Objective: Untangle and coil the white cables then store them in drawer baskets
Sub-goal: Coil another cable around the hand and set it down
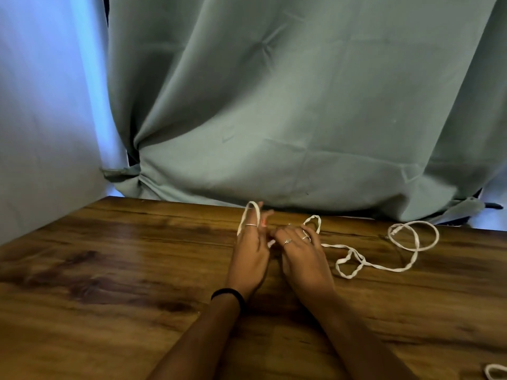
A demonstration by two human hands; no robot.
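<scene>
A flat white cable (378,266) lies looped on the wooden table (109,270), trailing right from my hands to a coil near the far edge. My left hand (251,253) has its fingers stretched out, and a loop of the cable runs around them. My right hand (297,256) sits close beside it, fingers curled on the cable, with another small loop standing up past its fingertips. A second white cable (495,375) shows only partly at the bottom right corner. No drawer basket is in view.
A green curtain (301,105) hangs right behind the table's far edge. A pale wall (41,105) stands at the left. A black band circles my left wrist.
</scene>
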